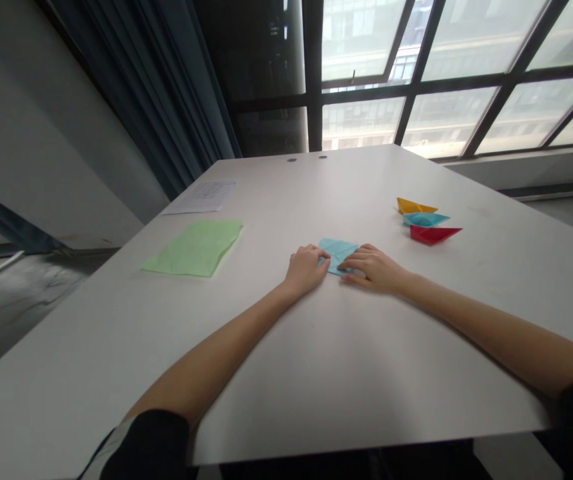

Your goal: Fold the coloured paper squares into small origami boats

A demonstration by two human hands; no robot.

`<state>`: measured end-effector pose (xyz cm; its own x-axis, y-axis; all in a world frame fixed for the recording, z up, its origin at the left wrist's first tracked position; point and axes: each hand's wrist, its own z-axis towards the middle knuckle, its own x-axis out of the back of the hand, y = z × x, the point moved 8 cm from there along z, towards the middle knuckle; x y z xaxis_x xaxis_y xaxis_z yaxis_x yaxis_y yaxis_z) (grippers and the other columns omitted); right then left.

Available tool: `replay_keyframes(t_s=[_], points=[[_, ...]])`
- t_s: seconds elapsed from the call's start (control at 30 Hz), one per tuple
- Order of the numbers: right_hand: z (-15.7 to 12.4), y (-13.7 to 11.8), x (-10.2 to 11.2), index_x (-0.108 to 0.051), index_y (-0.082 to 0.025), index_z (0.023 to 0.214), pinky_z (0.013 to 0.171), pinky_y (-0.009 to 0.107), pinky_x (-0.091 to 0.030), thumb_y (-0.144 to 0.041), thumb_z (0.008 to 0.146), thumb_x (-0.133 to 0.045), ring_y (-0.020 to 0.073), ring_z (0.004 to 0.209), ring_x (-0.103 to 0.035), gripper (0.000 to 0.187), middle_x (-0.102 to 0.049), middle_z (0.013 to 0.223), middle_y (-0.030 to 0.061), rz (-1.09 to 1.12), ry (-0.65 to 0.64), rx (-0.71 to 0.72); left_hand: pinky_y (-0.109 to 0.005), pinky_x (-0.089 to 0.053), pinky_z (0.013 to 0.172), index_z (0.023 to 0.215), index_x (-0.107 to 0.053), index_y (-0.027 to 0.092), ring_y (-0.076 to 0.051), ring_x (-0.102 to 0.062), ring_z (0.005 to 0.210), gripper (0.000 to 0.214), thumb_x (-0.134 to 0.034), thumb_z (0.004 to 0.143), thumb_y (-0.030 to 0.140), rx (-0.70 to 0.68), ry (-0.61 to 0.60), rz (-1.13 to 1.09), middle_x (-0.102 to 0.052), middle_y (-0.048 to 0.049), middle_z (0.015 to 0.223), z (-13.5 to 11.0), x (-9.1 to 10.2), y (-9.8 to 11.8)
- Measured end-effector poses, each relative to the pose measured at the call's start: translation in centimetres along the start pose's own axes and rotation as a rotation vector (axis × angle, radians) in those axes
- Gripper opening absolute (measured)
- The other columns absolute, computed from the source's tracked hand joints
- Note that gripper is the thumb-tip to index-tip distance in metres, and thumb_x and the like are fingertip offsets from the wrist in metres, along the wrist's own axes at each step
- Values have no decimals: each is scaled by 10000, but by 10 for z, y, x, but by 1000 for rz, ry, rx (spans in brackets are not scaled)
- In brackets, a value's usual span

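A piece of light blue folding paper (337,251) with crease lines lies on the white table between my hands. At its left edge, my left hand (308,268) has thumb and fingers closed on the paper. My right hand (372,268) grips the lower right side, fingers bent over it and thumb low near the table. Part of the paper is hidden beneath the fingers of both hands.
Three folded paper boats stand to the right: yellow (415,207), blue (425,219) and red (433,234). Green paper sheets (197,248) lie at the left, with a printed white sheet (203,197) behind. The white table (286,393) ends near windows and a dark curtain (151,73).
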<state>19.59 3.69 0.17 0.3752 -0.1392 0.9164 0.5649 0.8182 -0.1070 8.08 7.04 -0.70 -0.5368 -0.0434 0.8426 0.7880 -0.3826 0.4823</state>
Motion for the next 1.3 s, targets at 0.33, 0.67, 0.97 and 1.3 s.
replay_keyframes(t_s=[0.33,0.67,0.97,1.3], points=[[-12,61,2,-658,-200,929,813,392,-404,-377,869,-431,229,889,-562,294,-671,912,84,34,145,-305,-385,-364,904,961,-648,234,-226,-509,1021,223,-515,801,313,-93,-73,141,-592,-55,1100,1,-5,-2],[-20,77,-15,-583,-223,1140,817,473,-394,-445,812,-487,302,1010,-503,407,-589,1100,122,-33,29,-451,-420,-351,908,1146,-549,204,-267,-471,1081,433,-553,767,414,43,-34,159,-548,-98,1166,9,-1,-26],[-20,78,-10,-544,-223,1045,803,449,-408,-393,762,-556,275,955,-525,331,-612,1021,82,85,128,-425,-384,-357,887,1054,-553,222,-245,-486,1044,388,-619,705,379,62,43,85,-570,-68,1090,8,4,-28],[-16,67,-7,-603,-215,879,803,398,-399,-320,796,-511,224,875,-546,162,-616,959,74,123,101,-343,-390,-313,916,786,-672,232,-209,-483,999,245,-483,701,100,-31,84,109,-587,-38,1022,7,7,-21]])
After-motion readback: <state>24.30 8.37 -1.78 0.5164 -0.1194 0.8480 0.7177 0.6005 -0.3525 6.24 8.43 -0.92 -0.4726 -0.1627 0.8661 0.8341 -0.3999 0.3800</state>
